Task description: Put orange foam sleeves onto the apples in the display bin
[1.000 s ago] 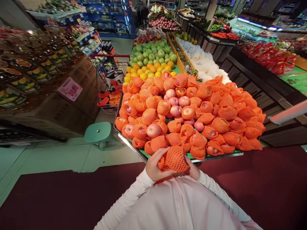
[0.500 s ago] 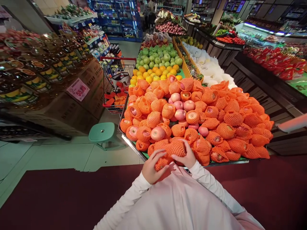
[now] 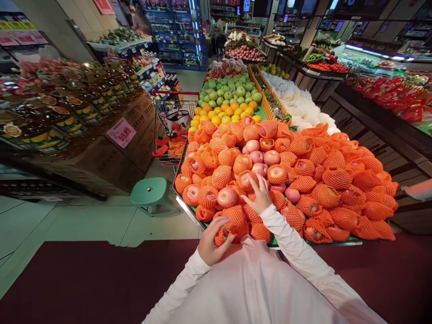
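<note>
Many apples in orange foam nets lie heaped on the display stand in the head view. My left hand (image 3: 212, 243) is at the near edge of the heap, its fingers and thumb curved around a foam-netted apple (image 3: 221, 236); the palm hides part of it. My right hand (image 3: 259, 196) reaches over the heap with fingers apart and nothing held. Its fingertips are by another netted apple (image 3: 245, 181); whether they touch it, I cannot tell. To the left of that hand sits a bare pink apple (image 3: 227, 197), and beyond it are more bare apples (image 3: 259, 169).
Oranges (image 3: 226, 112) and green apples (image 3: 229, 90) lie behind the heap, with white-wrapped fruit (image 3: 303, 103) to their right. A green stool (image 3: 149, 191) and a shopping cart (image 3: 175, 96) stand at left, near boxes (image 3: 111, 153) topped with oil bottles.
My right hand has left the netted apple both hands were on and moved forward over the heap, fingers spreading. My left hand stays near the edge. The view has shifted slightly.
</note>
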The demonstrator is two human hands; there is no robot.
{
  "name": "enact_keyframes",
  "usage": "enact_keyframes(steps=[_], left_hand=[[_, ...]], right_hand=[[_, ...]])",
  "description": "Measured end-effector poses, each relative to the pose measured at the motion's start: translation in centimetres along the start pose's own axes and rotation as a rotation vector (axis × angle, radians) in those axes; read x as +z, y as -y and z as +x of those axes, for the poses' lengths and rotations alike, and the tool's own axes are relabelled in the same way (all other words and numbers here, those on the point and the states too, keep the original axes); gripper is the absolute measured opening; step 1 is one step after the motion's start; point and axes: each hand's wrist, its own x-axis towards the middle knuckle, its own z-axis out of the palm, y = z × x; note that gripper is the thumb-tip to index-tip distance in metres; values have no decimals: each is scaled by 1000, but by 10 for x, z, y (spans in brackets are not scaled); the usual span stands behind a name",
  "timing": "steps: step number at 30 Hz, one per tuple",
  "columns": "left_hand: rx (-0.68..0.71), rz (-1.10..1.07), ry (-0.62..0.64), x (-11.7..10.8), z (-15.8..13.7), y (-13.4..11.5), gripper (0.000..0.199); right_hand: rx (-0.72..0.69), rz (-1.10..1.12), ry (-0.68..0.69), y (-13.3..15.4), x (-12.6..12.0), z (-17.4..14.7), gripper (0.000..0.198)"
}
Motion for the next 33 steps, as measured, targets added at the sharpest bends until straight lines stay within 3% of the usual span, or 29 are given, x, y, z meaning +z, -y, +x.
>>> enact_keyframes(steps=[2,4,6,8,10,12,16,21,27,30,33], left_hand=[[-26,-91,-65,-3,3,1,37],[-47,-213,-142,0,8,-1,29],[-37,-304,-188,8,15,-5,23],[3,-309,-118,17,23,-7,25],[43,-239,-10,22,34,-4,38],[43,-118,2,22,47,5,44],[-46,251,-50,15,72,34,41],[-214,626,68,19,89,60,79],[-305,692,65,17,99,59,71],[-215,670,26,12,98,51,69],[-76,607,-16,14,93,37,69]], right_hand=[[-12,244,10,20,-9,-19,54],[44,576,178,38,-10,-44,39],[156,882,429,48,-2,-69,55],[272,1002,490,50,8,-88,70],[390,984,420,44,12,-95,56],[480,961,272,32,5,-91,42],[505,905,-134,3,-31,-79,59],[543,736,-428,-25,-62,-94,55],[655,810,-575,-30,-67,-110,42],[746,843,-599,-28,-71,-112,43],[721,797,-627,-27,-76,-111,42]])
